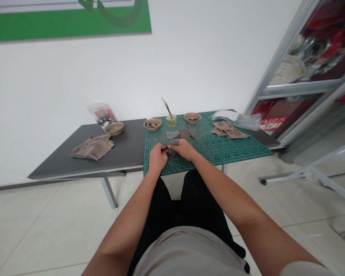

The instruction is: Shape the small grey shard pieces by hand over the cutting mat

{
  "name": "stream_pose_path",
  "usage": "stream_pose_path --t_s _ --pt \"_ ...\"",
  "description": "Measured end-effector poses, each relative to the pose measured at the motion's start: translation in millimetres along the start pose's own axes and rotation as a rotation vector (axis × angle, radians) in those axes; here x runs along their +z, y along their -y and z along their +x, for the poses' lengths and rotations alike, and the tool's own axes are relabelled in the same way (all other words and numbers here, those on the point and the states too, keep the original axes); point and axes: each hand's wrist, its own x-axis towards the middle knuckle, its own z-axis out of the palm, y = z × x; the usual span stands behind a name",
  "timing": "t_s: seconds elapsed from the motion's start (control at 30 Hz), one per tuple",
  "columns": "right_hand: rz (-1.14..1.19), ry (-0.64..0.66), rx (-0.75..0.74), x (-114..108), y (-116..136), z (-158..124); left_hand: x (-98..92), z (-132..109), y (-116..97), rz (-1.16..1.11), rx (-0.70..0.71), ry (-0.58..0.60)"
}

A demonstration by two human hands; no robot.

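Near the front of the green cutting mat [215, 151], my left hand [158, 156] and my right hand [184, 148] meet with fingers closed. A small dark grey piece, sheet-like and perhaps sandpaper [173, 143], sticks out from between them. Both hands pinch it; my fingers hide much of it, and anything else in them is too small to make out. Just beyond lie a light grey patch [172, 134], a brown patch [184, 133] and a greyish-brown patch [194, 134] in a row.
Behind the patches stand a bowl of small dark pieces [152, 124], a glass jar with thin sticks [171, 121] and another bowl [192, 118]. Brown cloths [94, 147] [228, 130] lie at both sides. A tan bowl [114, 128] and plastic bags [101, 114] [238, 118] sit toward the wall.
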Motion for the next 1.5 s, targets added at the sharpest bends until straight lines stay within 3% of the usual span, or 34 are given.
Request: stream_pose_path --t_s 0.23,0.53,0.8,1.03,1.3,1.5 --pt "0.040 0.012 0.017 -1.3 -0.4 0.5 -3.2 3.7 1.1 -0.057 -0.037 -0.010" --pt "-0.220 -0.042 -0.047 -1.3 -5.2 1.5 -2.4 1.0 -1.2 0.009 0.027 0.037" --pt "-0.053 -0.003 -0.005 -0.4 -3.7 1.0 -3.1 5.0 -1.7 -0.017 -0.078 0.036" --pt "-0.277 -0.040 -0.057 -1.7 -2.6 -0.2 -0.7 1.2 -1.9 0.078 0.008 0.072" --pt "-0.142 -0.002 -0.029 -1.9 -4.1 -0.6 -2.4 5.6 -2.9 0.063 -0.069 0.084" --pt "-0.306 -0.036 -0.054 -0.3 -0.2 -1.5 -2.0 4.3 -4.9 0.162 -0.003 0.115"
